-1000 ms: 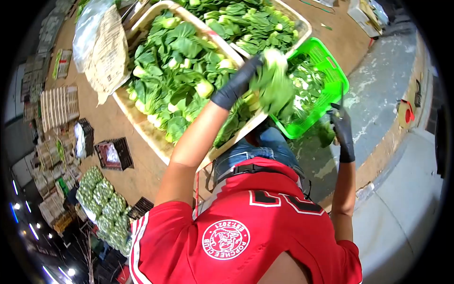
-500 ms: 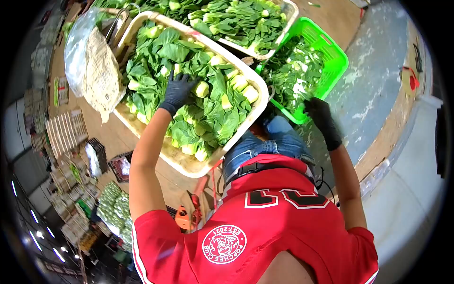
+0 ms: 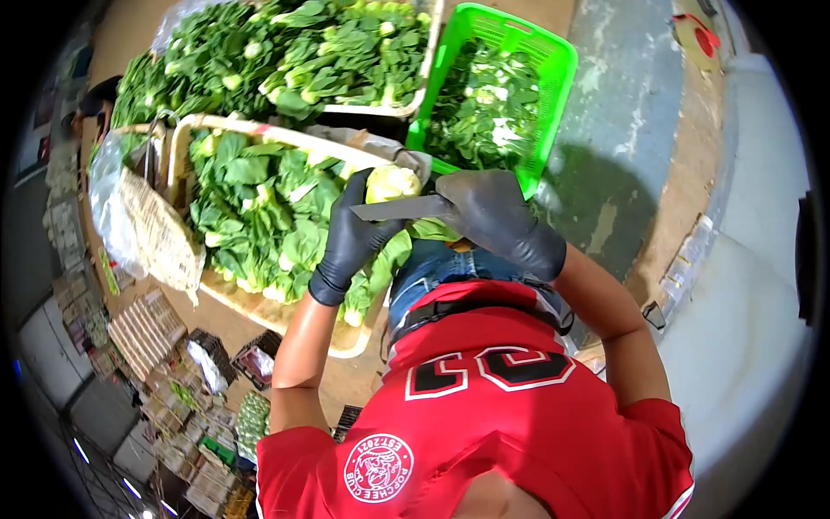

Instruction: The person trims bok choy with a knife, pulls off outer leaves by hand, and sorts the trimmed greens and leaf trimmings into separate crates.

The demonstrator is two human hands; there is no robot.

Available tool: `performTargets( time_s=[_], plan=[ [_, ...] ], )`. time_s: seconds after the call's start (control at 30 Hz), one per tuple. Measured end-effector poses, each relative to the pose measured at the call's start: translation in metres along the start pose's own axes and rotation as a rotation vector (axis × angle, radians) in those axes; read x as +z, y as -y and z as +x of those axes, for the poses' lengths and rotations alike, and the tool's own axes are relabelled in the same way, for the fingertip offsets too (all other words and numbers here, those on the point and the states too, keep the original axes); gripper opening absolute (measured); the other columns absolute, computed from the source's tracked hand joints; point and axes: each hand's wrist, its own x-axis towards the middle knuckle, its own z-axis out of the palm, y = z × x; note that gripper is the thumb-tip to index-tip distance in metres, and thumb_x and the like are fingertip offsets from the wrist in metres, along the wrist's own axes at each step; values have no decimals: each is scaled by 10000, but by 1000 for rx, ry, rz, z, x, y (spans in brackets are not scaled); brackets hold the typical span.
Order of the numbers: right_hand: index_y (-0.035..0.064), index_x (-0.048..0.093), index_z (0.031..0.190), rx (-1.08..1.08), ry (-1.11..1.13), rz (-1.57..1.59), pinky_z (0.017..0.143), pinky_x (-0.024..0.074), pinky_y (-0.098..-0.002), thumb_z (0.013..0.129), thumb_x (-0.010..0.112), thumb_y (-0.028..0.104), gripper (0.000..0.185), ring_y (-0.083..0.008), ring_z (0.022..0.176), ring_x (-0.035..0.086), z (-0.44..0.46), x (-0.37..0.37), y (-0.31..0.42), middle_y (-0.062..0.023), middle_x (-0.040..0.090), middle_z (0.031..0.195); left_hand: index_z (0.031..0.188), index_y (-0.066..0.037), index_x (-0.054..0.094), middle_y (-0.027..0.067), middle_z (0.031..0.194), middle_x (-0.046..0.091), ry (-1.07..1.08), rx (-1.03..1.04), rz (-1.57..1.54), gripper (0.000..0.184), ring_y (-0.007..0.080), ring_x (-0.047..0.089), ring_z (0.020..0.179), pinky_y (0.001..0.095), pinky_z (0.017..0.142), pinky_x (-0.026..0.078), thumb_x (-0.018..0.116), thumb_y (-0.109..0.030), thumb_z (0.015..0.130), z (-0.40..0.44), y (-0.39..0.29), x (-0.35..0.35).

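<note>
My left hand [image 3: 350, 233], in a black glove, is closed around a bok choy [image 3: 393, 183] with its pale base end facing up. My right hand [image 3: 501, 216], also gloved in black, grips a knife [image 3: 402, 208]. The flat grey blade lies across the front of the bok choy base, its tip near my left thumb. Whether the edge is cutting in cannot be made out. Below and left of my hands is a cream-coloured tub [image 3: 344, 342] full of bok choy. The knife's handle is hidden inside my right hand.
A bright green basket [image 3: 560, 82] with leaf trimmings stands beyond my right hand. Another pale tub [image 3: 428, 60] heaped with bok choy is at the far side. A clear plastic bag [image 3: 105, 186] and a beige cloth [image 3: 160, 229] hang at the left. Wooden pallets [image 3: 147, 333] and crates stand farther left.
My left hand has lifted a bok choy out of the near tub. My right hand has come from beside the green basket to meet it, with the knife now plainly visible. The view has shifted.
</note>
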Motion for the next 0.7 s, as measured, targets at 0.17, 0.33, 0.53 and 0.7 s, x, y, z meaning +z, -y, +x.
performTargets(
  time_s=[0.17, 0.33, 0.53, 0.7],
  plan=[
    [117, 602, 708, 76, 36, -87, 476, 457, -392, 742, 635, 309, 198, -269, 531, 592, -18, -14, -29, -89, 580, 597, 1042, 14, 513, 150, 887, 640, 33, 74, 55, 491, 245, 646, 824, 323, 732, 504, 765, -113, 639, 17, -29, 38],
    [72, 603, 737, 316, 105, 41, 548, 452, -430, 768, 594, 300, 230, -325, 581, 581, -35, 6, -81, -136, 574, 626, 1051, 5, 513, 152, 894, 631, 38, 161, 108, 484, 259, 639, 824, 332, 733, 498, 756, -116, 650, 32, -37, 60],
    [2, 580, 1004, 377, -173, 488, 705, 470, -357, 786, 664, 253, 343, -244, 800, 609, -70, 17, -154, -170, 615, 880, 1144, 33, 465, 170, 1046, 582, 68, 140, -148, 624, 273, 575, 972, 355, 851, 443, 777, -238, 675, 58, -33, 80],
    [-4, 535, 1125, 348, -59, 788, 754, 450, -289, 744, 723, 282, 512, -156, 832, 563, -23, -36, -119, -90, 609, 960, 1270, 39, 372, 218, 1166, 524, 360, 159, -210, 557, 292, 533, 1046, 341, 898, 405, 548, -324, 886, 80, -40, 90]
  ],
)
